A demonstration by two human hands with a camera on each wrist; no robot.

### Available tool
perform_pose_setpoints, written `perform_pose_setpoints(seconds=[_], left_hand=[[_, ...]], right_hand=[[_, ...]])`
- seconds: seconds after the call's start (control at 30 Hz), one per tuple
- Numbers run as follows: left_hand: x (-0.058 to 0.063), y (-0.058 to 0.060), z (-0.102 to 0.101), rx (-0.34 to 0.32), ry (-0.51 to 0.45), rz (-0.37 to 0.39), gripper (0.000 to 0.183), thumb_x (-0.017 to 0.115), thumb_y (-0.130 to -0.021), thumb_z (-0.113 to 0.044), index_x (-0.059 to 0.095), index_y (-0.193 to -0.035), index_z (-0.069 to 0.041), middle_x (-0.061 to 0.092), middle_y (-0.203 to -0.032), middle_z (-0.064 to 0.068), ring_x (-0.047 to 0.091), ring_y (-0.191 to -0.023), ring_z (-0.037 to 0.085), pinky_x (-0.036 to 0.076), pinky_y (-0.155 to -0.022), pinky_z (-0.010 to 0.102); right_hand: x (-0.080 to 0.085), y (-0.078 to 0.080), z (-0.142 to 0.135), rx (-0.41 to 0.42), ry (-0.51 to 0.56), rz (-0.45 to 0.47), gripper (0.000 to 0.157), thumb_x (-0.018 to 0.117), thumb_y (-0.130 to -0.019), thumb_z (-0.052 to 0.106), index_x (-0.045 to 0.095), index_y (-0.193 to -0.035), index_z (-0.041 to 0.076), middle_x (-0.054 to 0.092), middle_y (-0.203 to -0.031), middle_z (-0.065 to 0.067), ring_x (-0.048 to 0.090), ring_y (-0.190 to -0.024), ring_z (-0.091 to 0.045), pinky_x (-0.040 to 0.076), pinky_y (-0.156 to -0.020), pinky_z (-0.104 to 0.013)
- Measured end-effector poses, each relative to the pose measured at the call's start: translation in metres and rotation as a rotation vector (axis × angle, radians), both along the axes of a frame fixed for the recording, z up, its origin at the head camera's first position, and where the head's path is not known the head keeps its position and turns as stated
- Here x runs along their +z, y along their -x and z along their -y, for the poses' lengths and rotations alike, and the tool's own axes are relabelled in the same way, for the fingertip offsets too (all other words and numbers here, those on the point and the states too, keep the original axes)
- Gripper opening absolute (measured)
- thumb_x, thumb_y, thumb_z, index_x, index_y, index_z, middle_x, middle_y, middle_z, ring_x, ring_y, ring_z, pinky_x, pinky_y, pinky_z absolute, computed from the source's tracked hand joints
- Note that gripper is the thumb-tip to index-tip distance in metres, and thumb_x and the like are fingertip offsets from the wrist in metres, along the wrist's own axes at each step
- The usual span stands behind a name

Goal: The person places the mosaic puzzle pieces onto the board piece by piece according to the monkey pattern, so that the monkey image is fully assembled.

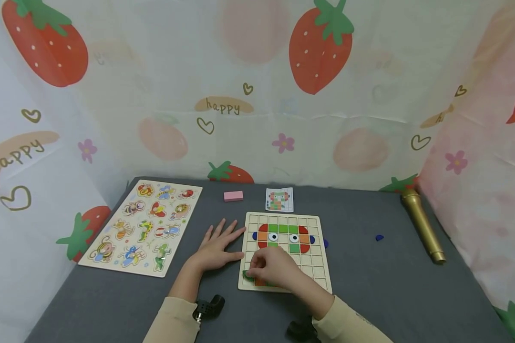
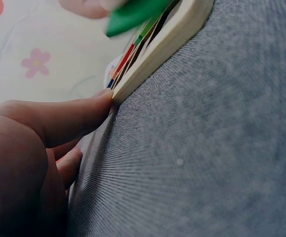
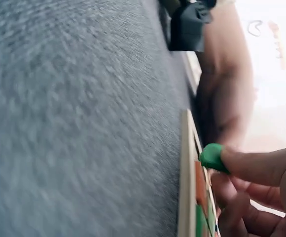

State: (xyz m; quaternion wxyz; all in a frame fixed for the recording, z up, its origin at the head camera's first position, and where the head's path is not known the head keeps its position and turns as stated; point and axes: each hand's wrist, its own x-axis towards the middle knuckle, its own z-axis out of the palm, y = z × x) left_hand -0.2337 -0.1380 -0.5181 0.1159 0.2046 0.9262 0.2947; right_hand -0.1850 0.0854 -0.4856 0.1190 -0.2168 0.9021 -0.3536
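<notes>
A wooden grid board (image 1: 319, 261) lies on the table with red, orange, green and blue tiles and two eye tiles set in its upper half. My left hand (image 1: 218, 247) rests flat on the table with fingers spread. Its thumb (image 2: 79, 116) touches the board's left edge. Over the lower left corner of the board, my right hand (image 1: 274, 267) pinches a green tile (image 3: 212, 157) with a rounded side between thumb and fingers. Beside that tile sits an orange tile (image 3: 200, 181) in the bottom row, partly hidden by the right hand in the head view.
Behind the board lie a printed pattern card (image 1: 279, 200) and a pink block (image 1: 233, 196). An insect puzzle board (image 1: 148, 209) is at the left. Blue tiles lie to the right, one apart (image 1: 379, 237) and another (image 1: 325, 243) by the board's edge. A gold tube (image 1: 424, 226) lies far right.
</notes>
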Motion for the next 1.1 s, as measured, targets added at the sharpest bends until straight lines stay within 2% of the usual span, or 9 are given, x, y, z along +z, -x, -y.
perform_pose_setpoints(seconds=[0.23,0.47,0.7,0.9,1.1], left_hand=[[0.0,-0.001,0.0,0.005,0.003,-0.004,0.074,0.064,-0.095,-0.052,0.035,-0.159,-0.029,0.019,-0.169,0.003,-0.002,-0.158,0.031,-0.007,-0.125,0.059],[0.001,-0.001,0.0,0.007,-0.001,0.002,0.074,0.065,-0.095,-0.051,0.035,-0.159,-0.029,0.019,-0.169,0.003,-0.003,-0.158,0.031,-0.007,-0.125,0.058],[0.0,0.0,0.0,0.002,-0.001,-0.002,0.074,0.065,-0.095,-0.052,0.035,-0.159,-0.029,0.018,-0.17,0.003,-0.002,-0.158,0.032,-0.006,-0.125,0.059],[0.0,0.0,0.0,0.003,-0.005,0.008,0.075,0.065,-0.095,-0.052,0.035,-0.159,-0.03,0.018,-0.17,0.002,-0.003,-0.158,0.031,-0.007,-0.125,0.058],[-0.001,0.001,0.0,0.003,-0.005,0.011,0.075,0.065,-0.094,-0.052,0.035,-0.159,-0.03,0.017,-0.17,0.001,-0.004,-0.158,0.031,-0.008,-0.125,0.058]], right_hand=[[0.002,-0.004,0.01,0.003,-0.158,-0.035,0.022,0.081,-0.086,0.035,0.068,-0.07,0.026,0.057,-0.061,0.013,0.05,-0.06,-0.005,0.039,-0.054,-0.023],[0.004,0.0,0.008,-0.011,-0.159,0.015,0.021,0.083,-0.084,0.034,0.07,-0.07,0.026,0.059,-0.063,0.012,0.052,-0.061,-0.007,0.04,-0.054,-0.024],[0.005,0.004,-0.001,-0.058,-0.145,-0.015,0.026,0.085,-0.081,0.037,0.066,-0.069,0.025,0.058,-0.063,0.011,0.052,-0.059,-0.009,0.039,-0.052,-0.026],[0.014,0.013,-0.028,-0.128,-0.083,-0.01,0.019,0.081,-0.086,0.035,0.067,-0.08,0.023,0.061,-0.074,0.008,0.055,-0.064,-0.012,0.044,-0.054,-0.028],[0.03,0.023,-0.078,-0.258,-0.068,0.01,0.012,0.076,-0.091,0.03,0.072,-0.089,0.019,0.065,-0.081,0.003,0.058,-0.07,-0.014,0.047,-0.057,-0.031]])
